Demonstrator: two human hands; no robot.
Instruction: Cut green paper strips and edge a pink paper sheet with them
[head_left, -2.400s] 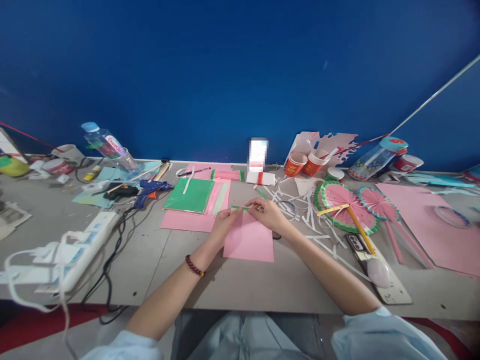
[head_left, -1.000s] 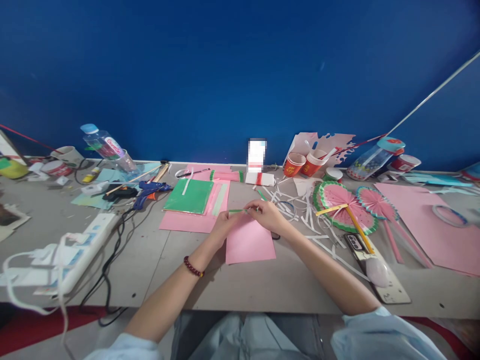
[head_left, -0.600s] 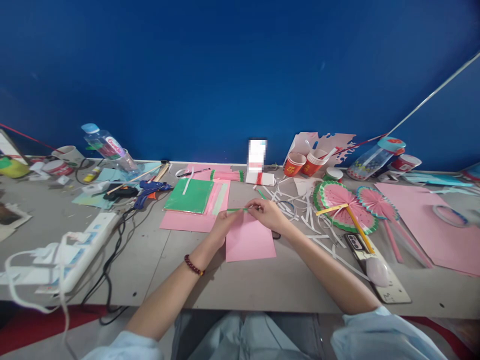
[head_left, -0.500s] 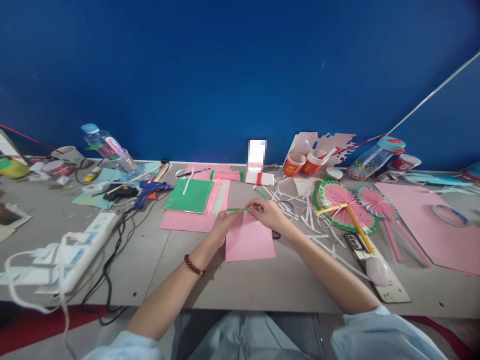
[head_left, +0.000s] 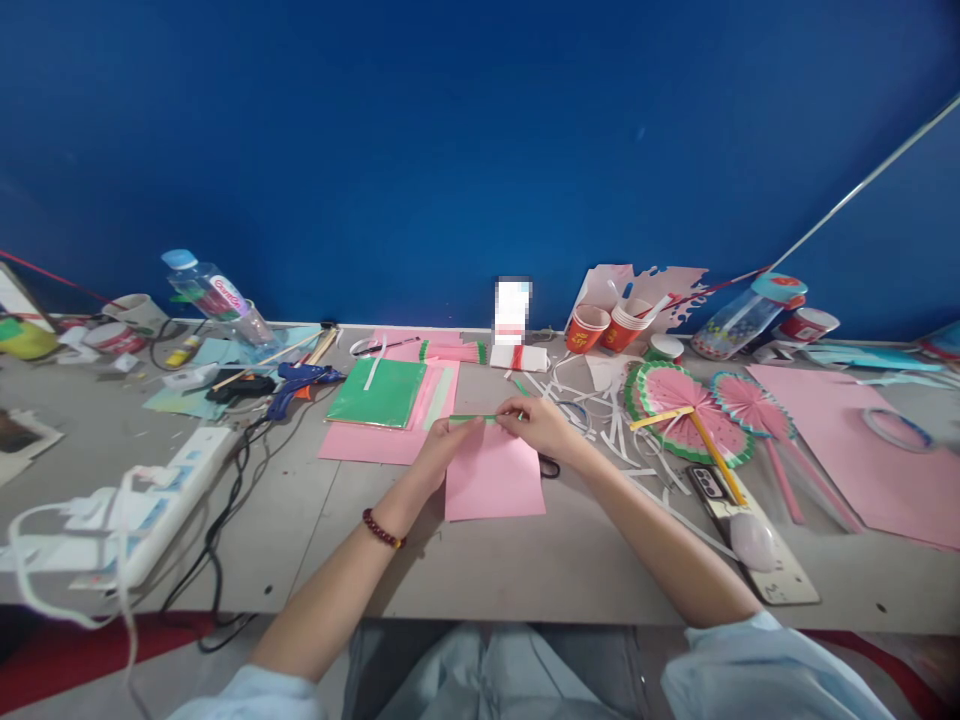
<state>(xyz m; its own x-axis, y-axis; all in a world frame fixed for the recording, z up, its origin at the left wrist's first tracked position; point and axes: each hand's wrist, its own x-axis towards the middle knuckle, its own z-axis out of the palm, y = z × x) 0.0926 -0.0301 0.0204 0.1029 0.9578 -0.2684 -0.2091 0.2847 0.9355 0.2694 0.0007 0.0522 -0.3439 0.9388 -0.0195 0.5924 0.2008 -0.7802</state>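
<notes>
Both my hands grip the far edge of a pink sheet of paper (head_left: 495,480), where a narrow green strip (head_left: 472,417) runs along the top. My left hand (head_left: 448,440) is closed on the left part of that edge, its thumb lying over the paper. With fingertips pinched, my right hand (head_left: 534,420) holds the right part of the edge. The sheet hangs toward me, just over the grey table. Black scissor handles (head_left: 550,467) peek out beside it, mostly hidden. A green paper pack (head_left: 379,392) lies to the left on more pink paper.
White paper strips (head_left: 619,430) litter the table on the right, beside watermelon-patterned paper fans (head_left: 686,410) and a phone (head_left: 761,540). Red paper cups (head_left: 587,328) stand at the back. Leftward are a blue glue gun (head_left: 300,385), a power strip (head_left: 180,500) and a bottle (head_left: 217,295).
The pink sheet has shifted slightly to the left, its lower edge now a little more level. Both hands keep their grip on its far edge.
</notes>
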